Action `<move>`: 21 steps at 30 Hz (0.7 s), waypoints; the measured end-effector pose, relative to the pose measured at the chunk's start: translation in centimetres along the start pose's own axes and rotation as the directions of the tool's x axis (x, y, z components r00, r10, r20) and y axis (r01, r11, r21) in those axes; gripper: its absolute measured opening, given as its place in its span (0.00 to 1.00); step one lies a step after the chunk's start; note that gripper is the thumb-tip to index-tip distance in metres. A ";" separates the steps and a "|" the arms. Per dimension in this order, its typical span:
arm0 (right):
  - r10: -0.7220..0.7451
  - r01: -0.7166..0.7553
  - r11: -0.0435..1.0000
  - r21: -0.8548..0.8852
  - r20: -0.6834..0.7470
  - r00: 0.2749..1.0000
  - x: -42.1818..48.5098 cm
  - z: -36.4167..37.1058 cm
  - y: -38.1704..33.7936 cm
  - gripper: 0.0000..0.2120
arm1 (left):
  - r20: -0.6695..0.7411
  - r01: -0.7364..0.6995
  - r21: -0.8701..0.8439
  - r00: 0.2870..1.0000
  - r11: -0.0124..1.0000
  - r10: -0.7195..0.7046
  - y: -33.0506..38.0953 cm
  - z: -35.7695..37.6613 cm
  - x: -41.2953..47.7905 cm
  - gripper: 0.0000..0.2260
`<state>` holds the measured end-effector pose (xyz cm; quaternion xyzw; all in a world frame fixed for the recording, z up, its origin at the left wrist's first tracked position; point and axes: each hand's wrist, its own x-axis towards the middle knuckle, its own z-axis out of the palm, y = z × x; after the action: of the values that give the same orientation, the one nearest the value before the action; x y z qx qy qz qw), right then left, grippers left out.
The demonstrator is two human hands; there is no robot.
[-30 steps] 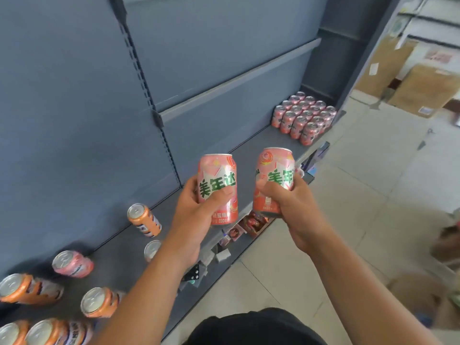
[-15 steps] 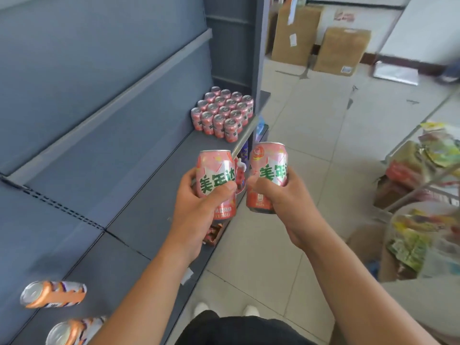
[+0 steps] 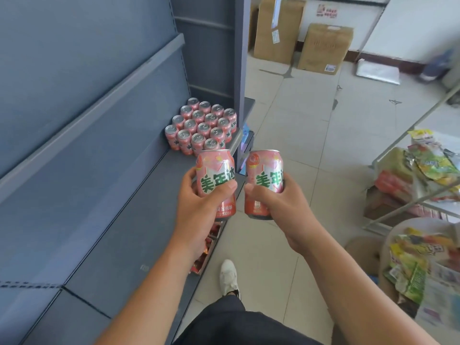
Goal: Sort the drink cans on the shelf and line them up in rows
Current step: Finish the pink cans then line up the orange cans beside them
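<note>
2 upright pink cans [image 3: 214,168], 1 gripped in left hand [image 3: 199,210], 1 in right hand [image 3: 283,205].

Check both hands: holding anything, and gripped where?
Left hand grips a pink can round its middle, thumb across the label. Right hand grips a second pink can the same way. Both tops free.

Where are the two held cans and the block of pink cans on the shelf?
Left-hand can [image 3: 215,168], head view: label above the thumb.
Right-hand can [image 3: 263,168], head view: label above the thumb.
Pink can block [image 3: 204,127], head view: lid of a middle can.
</note>
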<state>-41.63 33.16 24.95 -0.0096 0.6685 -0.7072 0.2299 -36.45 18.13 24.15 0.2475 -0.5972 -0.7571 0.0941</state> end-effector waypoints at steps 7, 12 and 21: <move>0.029 -0.029 0.998 -0.058 -0.009 1.000 11.3 0.5 -3.5 0.21 | 0.005 0.013 -0.017 1.000 1.000 -0.013 2.0 0.8 11.3 0.20; 0.024 -0.022 0.996 -0.084 0.031 0.999 18.9 1.0 -5.5 0.24 | -0.015 0.010 -0.036 1.000 0.999 -0.010 3.7 1.6 17.6 0.15; 0.032 0.016 0.984 -0.178 0.262 0.964 31.5 0.1 -7.9 0.17 | -0.293 0.046 -0.073 0.954 0.996 -0.065 3.8 4.1 25.8 0.12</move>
<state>-72.20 22.42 23.24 -0.1215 0.6926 -0.6359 0.3179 -61.24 9.28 21.68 0.3714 -0.5442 -0.7330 0.1689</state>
